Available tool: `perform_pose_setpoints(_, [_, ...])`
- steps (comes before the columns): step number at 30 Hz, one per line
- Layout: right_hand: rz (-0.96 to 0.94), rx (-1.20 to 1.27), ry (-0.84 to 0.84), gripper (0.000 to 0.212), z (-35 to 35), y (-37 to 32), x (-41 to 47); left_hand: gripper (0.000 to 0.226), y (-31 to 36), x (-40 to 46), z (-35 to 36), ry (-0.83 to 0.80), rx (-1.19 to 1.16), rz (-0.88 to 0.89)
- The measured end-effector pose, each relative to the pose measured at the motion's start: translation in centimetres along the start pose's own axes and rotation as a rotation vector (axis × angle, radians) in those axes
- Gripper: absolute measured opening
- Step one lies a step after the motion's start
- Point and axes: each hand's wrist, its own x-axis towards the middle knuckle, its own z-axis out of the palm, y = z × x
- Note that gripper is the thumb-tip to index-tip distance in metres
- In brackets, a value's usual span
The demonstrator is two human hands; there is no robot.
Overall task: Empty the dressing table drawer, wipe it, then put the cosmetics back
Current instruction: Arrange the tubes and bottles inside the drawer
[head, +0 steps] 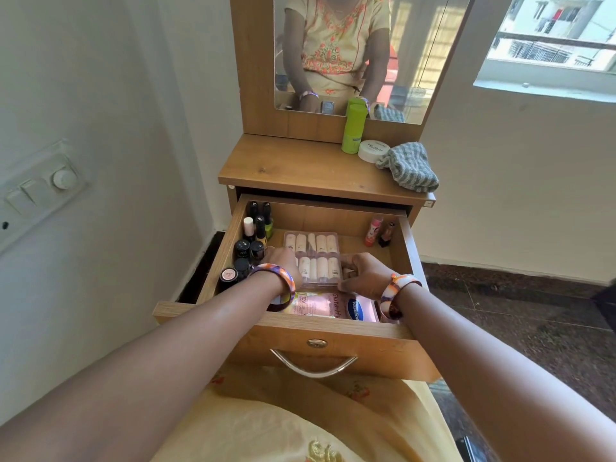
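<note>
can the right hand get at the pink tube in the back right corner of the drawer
Probably yes: the pink tube stands in the open behind the right hand, nothing between, though that hand is now holding the clear case.

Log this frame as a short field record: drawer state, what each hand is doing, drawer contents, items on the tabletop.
drawer: wooden dressing table drawer pulled open, still full
left hand: left hand grips the left edge of the clear plastic case of pale tubes
right hand: right hand grips the case's right edge
other contents: dark nail polish bottles along left wall; pink Vaseline pack at front; pink lip balm tube at back right
tabletop: green cylindrical bottle, white round jar, grey striped cloth
</note>
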Motion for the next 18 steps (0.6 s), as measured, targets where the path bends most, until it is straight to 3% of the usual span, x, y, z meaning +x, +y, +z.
perform_pose_setpoints(5, [-0.004, -0.008, -0.05, 0.044, 0.3, -0.4, 0.2, 0.039, 0.3, -0.6, 0.1, 0.051, 0.139, 0.016])
perform_pose_setpoints(11, [0.008, -0.01, 0.153, 0.033, 0.2, -0.1, 0.6, 0.037, 0.8, -1.0, 0.5, 0.193, 0.193, 0.158])
perform_pose_setpoints(14, [0.004, -0.048, 0.1, 0.028, 0.3, -0.1, 0.5, 0.044, 1.3, -1.0, 0.9, 0.116, 0.106, 0.31])
perform_pose_setpoints(18, [-0.019, 0.048, 0.008, 0.031, 0.4, -0.5, 0.3, 0.037, 1.4, -1.0, 1.2, 0.026, 0.236, 0.372])
